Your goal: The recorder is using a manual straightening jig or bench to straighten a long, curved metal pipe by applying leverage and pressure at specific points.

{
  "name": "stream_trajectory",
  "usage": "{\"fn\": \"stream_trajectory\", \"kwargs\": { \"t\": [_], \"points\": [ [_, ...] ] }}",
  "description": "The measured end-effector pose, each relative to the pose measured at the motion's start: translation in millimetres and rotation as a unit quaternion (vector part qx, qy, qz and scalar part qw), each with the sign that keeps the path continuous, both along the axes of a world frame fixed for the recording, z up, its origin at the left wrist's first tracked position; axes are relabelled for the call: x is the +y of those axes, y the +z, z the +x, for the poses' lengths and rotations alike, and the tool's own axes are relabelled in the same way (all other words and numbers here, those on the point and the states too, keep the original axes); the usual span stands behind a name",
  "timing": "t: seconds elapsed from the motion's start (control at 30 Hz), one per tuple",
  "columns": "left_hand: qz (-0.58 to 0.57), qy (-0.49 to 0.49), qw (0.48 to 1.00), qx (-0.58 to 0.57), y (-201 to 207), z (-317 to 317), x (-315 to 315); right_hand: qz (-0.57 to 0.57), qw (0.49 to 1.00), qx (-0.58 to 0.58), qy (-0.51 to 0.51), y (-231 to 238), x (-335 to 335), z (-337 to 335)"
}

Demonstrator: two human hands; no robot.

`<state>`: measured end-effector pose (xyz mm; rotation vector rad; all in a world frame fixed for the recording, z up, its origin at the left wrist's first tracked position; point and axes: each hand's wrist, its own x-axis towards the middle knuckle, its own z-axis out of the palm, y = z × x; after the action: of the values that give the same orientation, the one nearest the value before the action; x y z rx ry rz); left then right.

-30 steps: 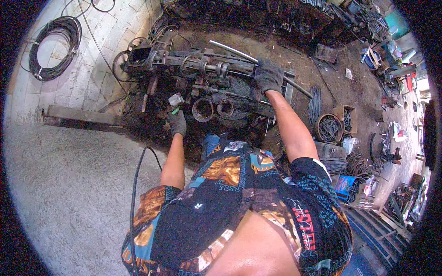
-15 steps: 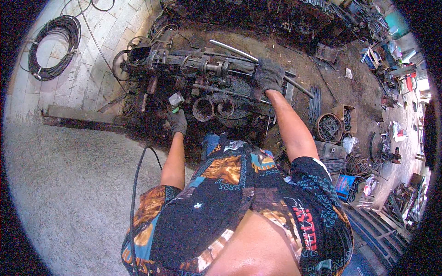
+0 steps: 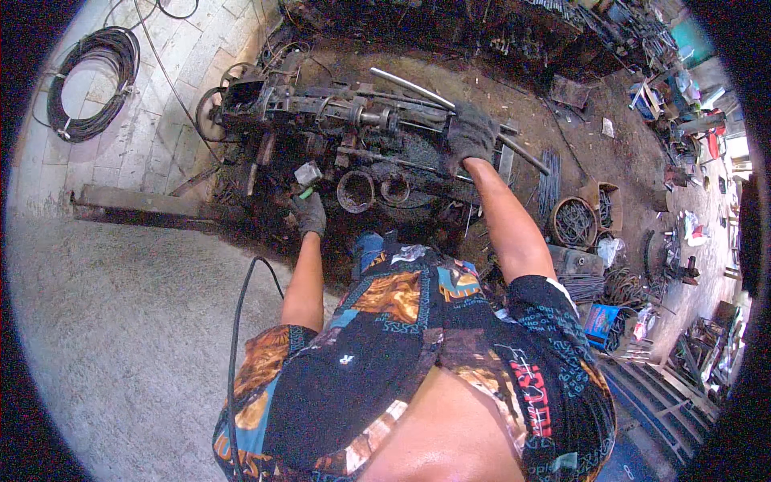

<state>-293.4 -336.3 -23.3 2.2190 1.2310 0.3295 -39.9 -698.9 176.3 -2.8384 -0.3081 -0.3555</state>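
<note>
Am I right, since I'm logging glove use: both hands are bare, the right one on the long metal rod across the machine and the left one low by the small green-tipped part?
Not quite. The head view shows both hands in dark work gloves, not bare. The rest holds: the right hand rests on the long metal rod across the machine, and the left hand is low by the small green-tipped part.

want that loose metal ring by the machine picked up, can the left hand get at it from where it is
Probably yes: the left hand sits just left of the metal ring, nothing lies between them, and the right hand rests farther off on the long rod.
</note>
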Motion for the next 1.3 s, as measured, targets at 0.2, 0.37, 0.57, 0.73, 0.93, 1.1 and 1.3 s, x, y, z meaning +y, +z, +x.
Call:
{"fn": "stream_trajectory", "kwargs": {
  "t": [0.2, 0.37, 0.57, 0.73, 0.93, 1.1, 1.3],
  "points": [
    [0.105, -0.071, 0.963, 0.238, 16, 4, -2, 0.025, 0.999, -0.042, 0.011, -18, -21, 10],
    [0.040, -0.110, 0.906, 0.407, -41, -15, 39, -0.012, 0.988, 0.153, 0.028, 35, -8, 18],
    [-0.044, -0.150, 0.913, 0.378, -112, -25, 58, -0.045, 0.966, 0.254, 0.015, 27, -11, 30],
    [-0.106, -0.209, 0.908, 0.348, -172, -33, 48, -0.099, 0.973, 0.200, -0.055, 8, -31, 32],
    [0.325, -0.570, 0.581, 0.482, -264, -31, 63, -0.090, 0.979, 0.183, -0.007, 11, -26, 34],
    [0.061, -0.445, 0.856, 0.257, -250, -21, 48, -0.095, 0.975, 0.197, -0.032, 15, -38, 33],
    [-0.028, -0.554, 0.788, 0.267, -88, 45, 81, -0.090, 0.976, 0.191, -0.056, -1, -41, 34]
  ]
}}
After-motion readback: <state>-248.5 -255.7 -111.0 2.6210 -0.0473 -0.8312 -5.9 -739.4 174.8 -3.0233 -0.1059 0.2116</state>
